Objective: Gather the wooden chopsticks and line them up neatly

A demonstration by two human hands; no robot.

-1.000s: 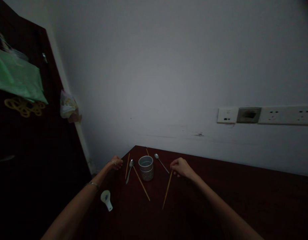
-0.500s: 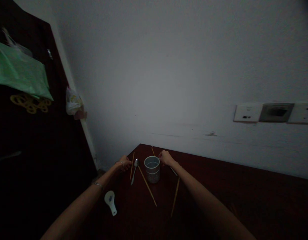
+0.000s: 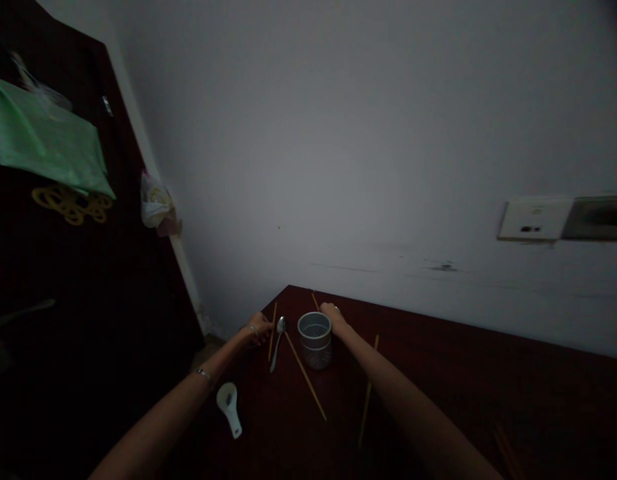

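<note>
A grey metal cup (image 3: 315,343) stands upright on the dark red table. To its left, my left hand (image 3: 259,327) has its fingers apart, the fingertips at a wooden chopstick (image 3: 273,337); whether they press on it I cannot tell. A metal spoon (image 3: 278,340) lies just right of that chopstick, and a second chopstick (image 3: 305,377) slants from the spoon toward me. My right hand (image 3: 332,315) is at the far right side of the cup, its fingers hidden behind the rim. Another chopstick (image 3: 315,301) shows beside that hand.
A white soup spoon (image 3: 229,405) lies near my left forearm. One more chopstick (image 3: 368,393) runs partly beneath my right forearm. The table (image 3: 438,347) meets a wall with sockets (image 3: 533,220). On the left is a dark door with a green cloth (image 3: 51,137).
My right hand has dipped slightly behind the cup, so its fingers no longer show. The right forearm now covers the pale utensil seen beside it. The view has shifted a little left.
</note>
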